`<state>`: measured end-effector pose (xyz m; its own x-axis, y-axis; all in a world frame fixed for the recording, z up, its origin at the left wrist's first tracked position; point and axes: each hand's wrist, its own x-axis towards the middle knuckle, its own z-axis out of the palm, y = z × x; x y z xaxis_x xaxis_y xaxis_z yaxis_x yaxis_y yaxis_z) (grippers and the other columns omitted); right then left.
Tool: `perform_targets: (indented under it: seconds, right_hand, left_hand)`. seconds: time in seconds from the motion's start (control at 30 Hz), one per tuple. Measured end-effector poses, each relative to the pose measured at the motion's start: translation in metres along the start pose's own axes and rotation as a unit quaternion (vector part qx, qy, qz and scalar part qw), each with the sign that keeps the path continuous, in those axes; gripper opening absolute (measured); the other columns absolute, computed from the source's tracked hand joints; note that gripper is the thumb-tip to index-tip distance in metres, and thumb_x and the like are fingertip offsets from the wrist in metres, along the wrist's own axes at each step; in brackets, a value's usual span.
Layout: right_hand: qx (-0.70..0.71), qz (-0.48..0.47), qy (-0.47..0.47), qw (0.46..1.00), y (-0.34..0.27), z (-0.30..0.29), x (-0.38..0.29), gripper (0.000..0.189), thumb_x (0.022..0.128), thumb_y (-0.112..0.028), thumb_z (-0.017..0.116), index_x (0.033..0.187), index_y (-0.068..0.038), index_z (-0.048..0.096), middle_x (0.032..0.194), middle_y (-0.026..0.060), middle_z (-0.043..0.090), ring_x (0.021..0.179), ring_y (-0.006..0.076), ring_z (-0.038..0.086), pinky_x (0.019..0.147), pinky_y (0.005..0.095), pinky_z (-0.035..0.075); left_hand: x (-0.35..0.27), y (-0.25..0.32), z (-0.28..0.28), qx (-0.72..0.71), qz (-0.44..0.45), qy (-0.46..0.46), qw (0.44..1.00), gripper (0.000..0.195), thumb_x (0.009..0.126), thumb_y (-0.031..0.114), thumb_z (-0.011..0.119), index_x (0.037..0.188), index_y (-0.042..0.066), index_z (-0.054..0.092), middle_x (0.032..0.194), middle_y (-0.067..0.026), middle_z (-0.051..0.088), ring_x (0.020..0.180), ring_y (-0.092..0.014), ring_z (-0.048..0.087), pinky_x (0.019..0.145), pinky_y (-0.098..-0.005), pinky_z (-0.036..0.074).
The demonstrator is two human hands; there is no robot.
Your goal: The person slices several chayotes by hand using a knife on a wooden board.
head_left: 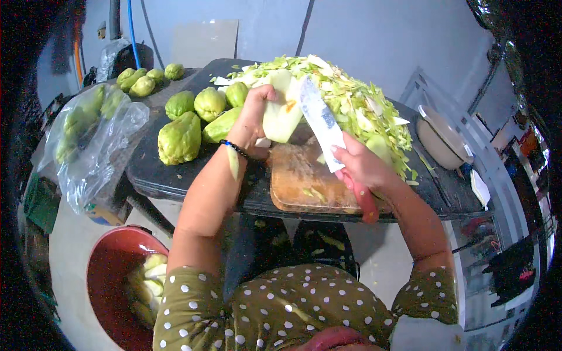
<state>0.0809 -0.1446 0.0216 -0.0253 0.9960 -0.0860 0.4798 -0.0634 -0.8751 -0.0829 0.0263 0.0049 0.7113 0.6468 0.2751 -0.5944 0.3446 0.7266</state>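
My left hand (pixel 252 115) grips a peeled pale-green chayote (pixel 281 118) above the wooden cutting board (pixel 303 180). An orange-brown patch shows on its peeled face. In my right hand (pixel 362 160) is a broad-bladed knife (pixel 322 123), its red handle pointing down towards me. The wet-streaked blade points up and lies close beside the chayote; whether it touches cannot be made out. A strip of peel (pixel 232 162) clings to my left wrist by a dark bead bracelet. Just left of that hand sit several unpeeled green chayotes (pixel 180 138).
Peelings (pixel 351 96) are heaped behind the board on the black table (pixel 153 171). A plastic bag (pixel 90 145) of chayotes and several loose ones (pixel 142 86) lie farther left. Below stands a red bucket (pixel 109 281) with pale pieces. At right are a bowl (pixel 443 136) and a thin dark tool (pixel 434 180).
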Motion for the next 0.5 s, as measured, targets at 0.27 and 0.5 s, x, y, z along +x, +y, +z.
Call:
perform_targets:
  seconds: [0.27,0.5]
  right_hand:
    - [0.118,-0.028,0.041,0.992,0.008,0.025,0.009,0.022,0.093,-0.015,0.035,0.115,-0.008,0.036,0.07,0.0028,0.046,0.045,0.008,0.041,0.035,0.021,0.036]
    - [0.121,-0.04,0.052,0.99,0.016,0.033,0.012,0.025,0.093,-0.015,0.035,0.116,-0.006,0.032,0.066,0.0039,0.046,0.042,0.0104,0.044,0.033,0.0246,0.038]
  left_hand:
    - [0.005,-0.032,0.014,-0.061,0.158,0.135,0.976,0.039,0.062,0.013,0.042,0.096,-0.002,0.052,0.082,-0.0128,0.058,0.075,-0.028,0.06,0.072,-0.0378,0.051]
    - [-0.002,-0.03,0.025,-0.131,0.191,0.105,0.967,0.042,0.061,0.014,0.041,0.098,-0.002,0.051,0.088,-0.0157,0.058,0.079,-0.03,0.06,0.074,-0.0408,0.051]
